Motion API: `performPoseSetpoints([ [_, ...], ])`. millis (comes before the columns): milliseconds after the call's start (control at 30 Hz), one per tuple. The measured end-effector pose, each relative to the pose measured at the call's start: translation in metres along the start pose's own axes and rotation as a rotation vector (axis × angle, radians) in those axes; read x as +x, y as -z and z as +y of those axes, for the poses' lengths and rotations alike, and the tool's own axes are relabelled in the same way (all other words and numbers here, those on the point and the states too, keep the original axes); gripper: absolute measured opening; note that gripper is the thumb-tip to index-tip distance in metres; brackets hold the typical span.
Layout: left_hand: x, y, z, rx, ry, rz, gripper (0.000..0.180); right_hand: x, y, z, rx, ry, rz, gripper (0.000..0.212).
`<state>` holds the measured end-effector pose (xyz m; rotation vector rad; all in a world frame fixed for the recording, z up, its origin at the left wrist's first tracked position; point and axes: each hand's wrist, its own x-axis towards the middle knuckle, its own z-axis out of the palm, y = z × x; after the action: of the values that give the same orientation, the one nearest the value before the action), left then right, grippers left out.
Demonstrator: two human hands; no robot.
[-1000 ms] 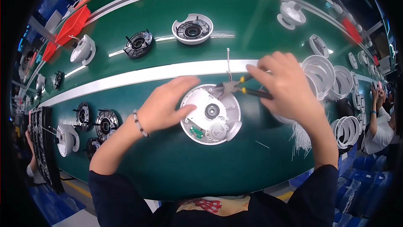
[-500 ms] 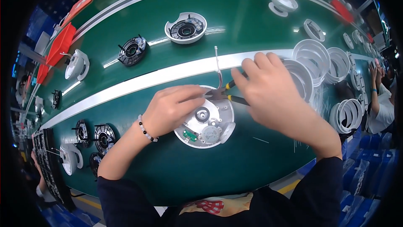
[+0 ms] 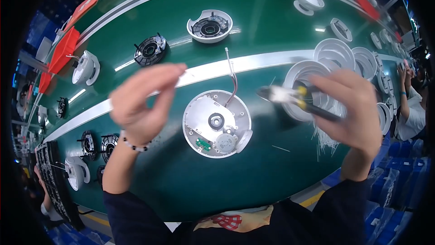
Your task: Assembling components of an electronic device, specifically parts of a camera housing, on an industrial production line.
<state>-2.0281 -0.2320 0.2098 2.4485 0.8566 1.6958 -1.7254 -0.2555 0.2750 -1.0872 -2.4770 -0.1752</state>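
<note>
My right hand (image 3: 351, 104), blurred, is wrapped round side cutters (image 3: 312, 102) with black and yellow handles, held in the air over white rings on the right. Smeared by motion, my left hand (image 3: 147, 102) hovers left of a round white housing (image 3: 199, 113). Its fingertips are drawn together; whatever sits between them is too blurred to make out. The housing lies open side up on the green bench. Inside it are a small green circuit board (image 3: 202, 144), a round motor (image 3: 225, 143) and a dark-rimmed hub (image 3: 216, 121). A thin cable (image 3: 234, 86) with a white plug stands up from its far edge.
White rings (image 3: 335, 54) are stacked at the right, beside scattered thin white strips (image 3: 327, 143). Black round frames (image 3: 89, 145) lie at the left. Beyond a pale rail (image 3: 204, 71) lie a black frame (image 3: 150, 51) and a white shell (image 3: 210, 26). Other people work at both sides.
Both hands have lifted off the housing and parted, the left going left and the right going right with the side cutters. Parts beyond the rail have shifted slightly right.
</note>
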Motion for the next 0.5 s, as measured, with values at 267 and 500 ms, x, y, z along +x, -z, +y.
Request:
performPoseSetpoints([
  [267, 0.066, -0.079, 0.07, -0.39, -0.274, -0.248, 0.034, -0.062, -0.061, -0.054, 1.039, 0.13, -0.615, 0.042],
  [500, 0.051, -0.057, 0.054, -0.382, -0.075, -0.621, 0.046, -0.118, -0.098, -0.073, 1.243, -0.255, -0.557, 0.038],
])
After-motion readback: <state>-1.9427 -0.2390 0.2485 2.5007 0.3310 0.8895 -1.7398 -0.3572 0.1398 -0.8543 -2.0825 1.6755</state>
